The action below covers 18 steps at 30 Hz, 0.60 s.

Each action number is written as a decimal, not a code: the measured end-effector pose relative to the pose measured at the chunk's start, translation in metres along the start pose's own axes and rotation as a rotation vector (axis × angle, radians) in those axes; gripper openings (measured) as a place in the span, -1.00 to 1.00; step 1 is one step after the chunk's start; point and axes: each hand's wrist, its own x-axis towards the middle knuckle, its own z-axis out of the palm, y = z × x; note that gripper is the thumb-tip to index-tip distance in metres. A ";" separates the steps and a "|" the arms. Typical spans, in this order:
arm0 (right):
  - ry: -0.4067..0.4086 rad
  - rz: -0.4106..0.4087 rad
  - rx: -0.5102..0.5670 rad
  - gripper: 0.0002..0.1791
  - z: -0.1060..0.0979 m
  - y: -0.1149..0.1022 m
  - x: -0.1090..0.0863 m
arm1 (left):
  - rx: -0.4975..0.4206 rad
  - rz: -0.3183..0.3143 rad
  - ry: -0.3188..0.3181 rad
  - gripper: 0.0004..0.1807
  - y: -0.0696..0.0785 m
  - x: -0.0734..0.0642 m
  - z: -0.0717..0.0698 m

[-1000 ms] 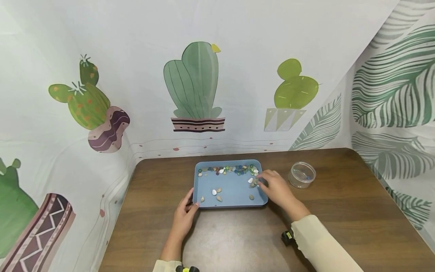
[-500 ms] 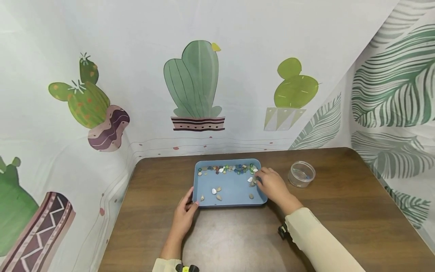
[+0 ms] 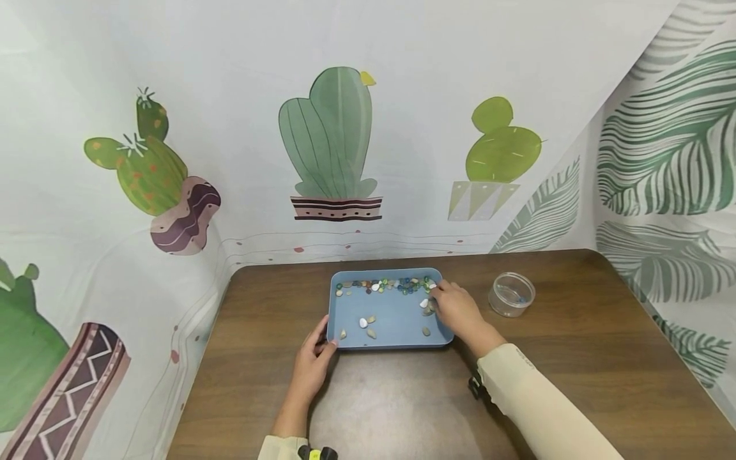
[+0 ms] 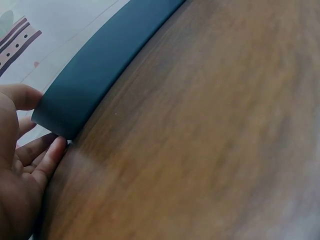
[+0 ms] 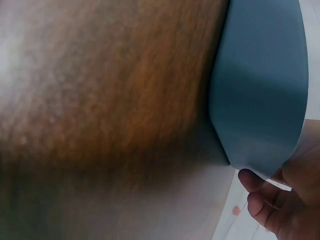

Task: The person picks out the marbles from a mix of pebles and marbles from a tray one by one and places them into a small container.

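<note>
In the head view, the left forearm is rising from the bottom edge, left of centre, and the left hand [image 3: 312,365] is grasping the near left corner of the blue tray [image 3: 397,324], its thumb lying at the near edge and its fingers running along the left wall. The tray is sitting in the lower middle of the frame on the wooden table [image 3: 397,399]. The right sleeve [image 3: 543,399] is slanting in from the lower right, and the right hand [image 3: 460,311] is bending over the tray's right wall, knuckles up, fingers pointing down and leftward just beside the brownish stones [image 3: 428,312]. Its fingertips are hiding, so whether they are pinching anything cannot be told. A clear round container [image 3: 511,295] is standing near it, farther right. Small marbles [image 3: 409,286] are lying along the tray's upper edge.
</note>
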 end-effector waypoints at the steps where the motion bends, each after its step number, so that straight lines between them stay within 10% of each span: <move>1: -0.005 0.003 -0.002 -0.85 0.001 0.000 0.000 | 0.001 0.000 0.001 -0.37 0.000 0.000 0.000; 18: -0.041 0.027 0.033 -0.84 -0.002 -0.002 0.001 | 0.002 -0.001 0.008 -0.38 0.000 0.000 0.001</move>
